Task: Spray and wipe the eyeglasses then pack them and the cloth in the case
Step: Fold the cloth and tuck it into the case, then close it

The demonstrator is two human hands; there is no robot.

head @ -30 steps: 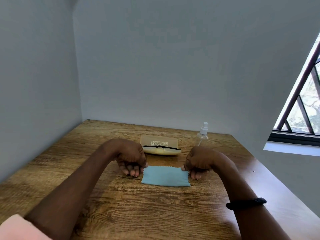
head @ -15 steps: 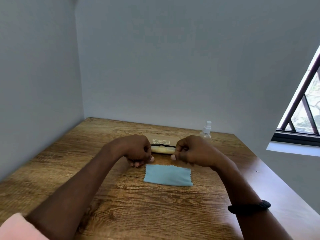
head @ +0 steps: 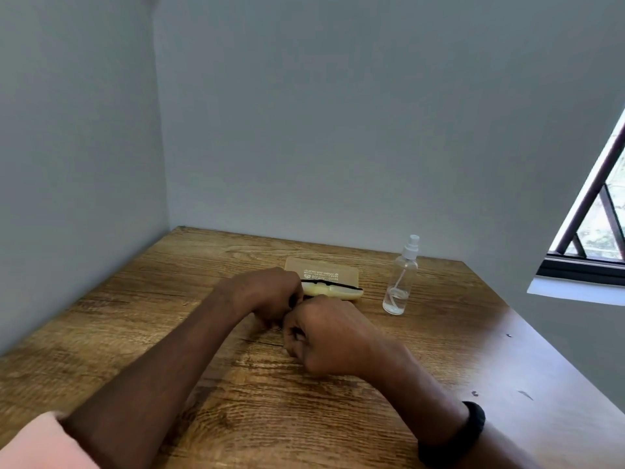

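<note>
Under the curled hands, the blue cloth that lay flat a moment ago is now hidden. The left hand (head: pixel 270 296) and right hand (head: pixel 324 336) have met over its spot; whether they grip it I cannot tell. They are likely folding it for the open case (head: pixel 341 293) just beyond, with the eyeglasses (head: pixel 333 285) inside. A spray bottle (head: pixel 400 282) stands to the right of them. Around this are a wooden table (head: pixel 236 401), grey walls (head: pixel 338 130) and a window (head: pixel 602 231).

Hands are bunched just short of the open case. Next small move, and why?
Probably move the left hand and right hand forward to the open cream case: black eyeglasses seem to lie inside, and the unseen cloth is likely hidden in their curled grip.
</note>
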